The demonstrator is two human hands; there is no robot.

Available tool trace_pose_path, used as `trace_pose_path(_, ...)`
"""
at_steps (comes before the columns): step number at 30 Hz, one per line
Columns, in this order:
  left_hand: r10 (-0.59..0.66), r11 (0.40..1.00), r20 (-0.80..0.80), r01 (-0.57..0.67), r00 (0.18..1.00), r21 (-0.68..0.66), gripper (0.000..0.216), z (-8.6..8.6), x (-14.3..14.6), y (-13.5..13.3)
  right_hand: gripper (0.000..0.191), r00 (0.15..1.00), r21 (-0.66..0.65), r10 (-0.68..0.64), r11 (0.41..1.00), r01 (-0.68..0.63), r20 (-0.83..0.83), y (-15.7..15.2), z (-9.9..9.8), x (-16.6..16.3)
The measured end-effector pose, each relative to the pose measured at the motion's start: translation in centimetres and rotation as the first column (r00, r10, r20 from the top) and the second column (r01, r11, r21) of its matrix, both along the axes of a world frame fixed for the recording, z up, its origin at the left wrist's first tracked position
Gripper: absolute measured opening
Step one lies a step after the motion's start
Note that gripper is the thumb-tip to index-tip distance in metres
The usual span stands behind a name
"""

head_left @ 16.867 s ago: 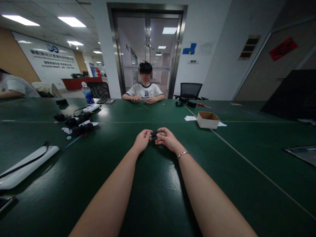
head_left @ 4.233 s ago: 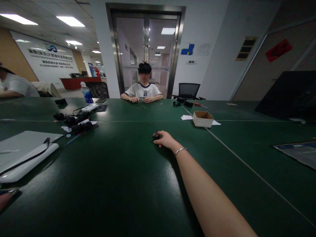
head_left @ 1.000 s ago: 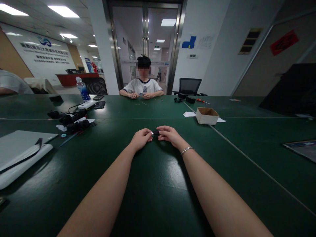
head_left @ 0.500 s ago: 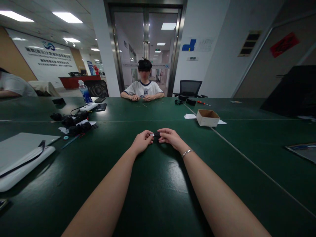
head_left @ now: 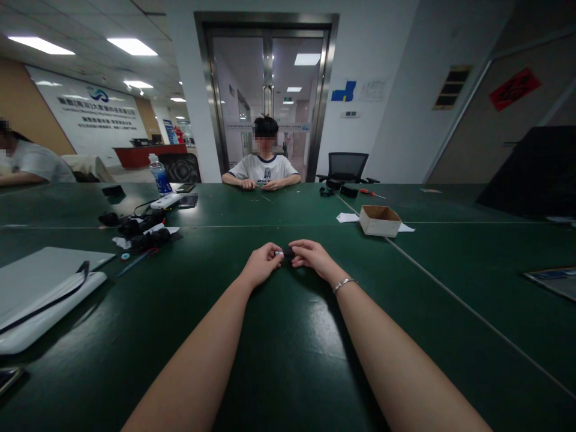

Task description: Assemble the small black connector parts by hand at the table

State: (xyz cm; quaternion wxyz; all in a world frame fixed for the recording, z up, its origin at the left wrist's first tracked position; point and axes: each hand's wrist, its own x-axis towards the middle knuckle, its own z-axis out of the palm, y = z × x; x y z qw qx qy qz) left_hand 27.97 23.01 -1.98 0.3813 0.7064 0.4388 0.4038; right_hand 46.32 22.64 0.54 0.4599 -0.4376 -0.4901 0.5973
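Between my two hands is a small dark object with a shiny silvery end [head_left: 287, 253], too small to name. My left hand [head_left: 262, 264] pinches its silvery end between thumb and fingers. On the dark end, my right hand [head_left: 311, 257] has its thumb and fingertips closed, and a silver bracelet [head_left: 344, 284] circles that wrist. Both hands are low over the green table [head_left: 279, 336], near its middle. The fingers cover part of the object.
A small open cardboard box [head_left: 380, 221] stands right of my hands, with white paper [head_left: 348, 218] beside it. Left lie black devices [head_left: 146, 231], a laptop [head_left: 49, 270] and a water bottle [head_left: 158, 174]. Across the table sits a person [head_left: 265, 168]; a red screwdriver [head_left: 371, 193] lies at the far right.
The view has tilted slightly up, so everything sits a little lower in the picture. Both hands keep their hold on the small object, with little visible movement.
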Motion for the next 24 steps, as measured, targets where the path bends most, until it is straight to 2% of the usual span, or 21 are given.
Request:
trace_pose_path(4, 0.007, 1.0, -0.002, -0.007, 1.0, 0.014, 0.022, 0.1, 0.1, -0.1, 0.005, 1.0, 0.005, -0.012, 1.0, 0.012, 0.023, 0.2, -0.2, -0.2)
trace_pose_path(9, 0.035, 0.999, 0.002, -0.035, 0.999, 0.011, 0.02, 0.3, 0.3, -0.2, 0.009, 0.999, 0.018, -0.003, 1.0, 0.002, 0.036, 0.1, -0.1, -0.3)
trace_pose_path(13, 0.034, 0.999, 0.012, -0.035, 0.999, 0.018, 0.019, 0.7, 0.2, -0.5, 0.019, 0.999, 0.03, 0.033, 0.999, -0.034, 0.029, 0.0, 0.0, -0.1)
trace_pose_path(17, 0.042, 0.999, -0.013, -0.041, 0.999, 0.033, 0.02, 1.0, 0.0, -0.7, 0.005, 0.998, 0.006, 0.021, 1.0, -0.022, 0.055, 0.3, -0.2, -0.2)
trace_pose_path(22, 0.031, 0.998, -0.005, -0.03, 1.0, 0.054, 0.02, 1.2, 0.0, -0.9, 0.023, 0.995, 0.012, -0.002, 1.0, 0.0, 0.101, 0.5, -0.3, -0.4)
trace_pose_path(24, 0.029, 0.998, 0.0, -0.029, 1.0, 0.063, 0.021, 1.3, 0.0, -1.0, 0.025, 0.994, 0.016, -0.008, 1.0, 0.006, 0.111, 0.6, -0.4, -0.5)
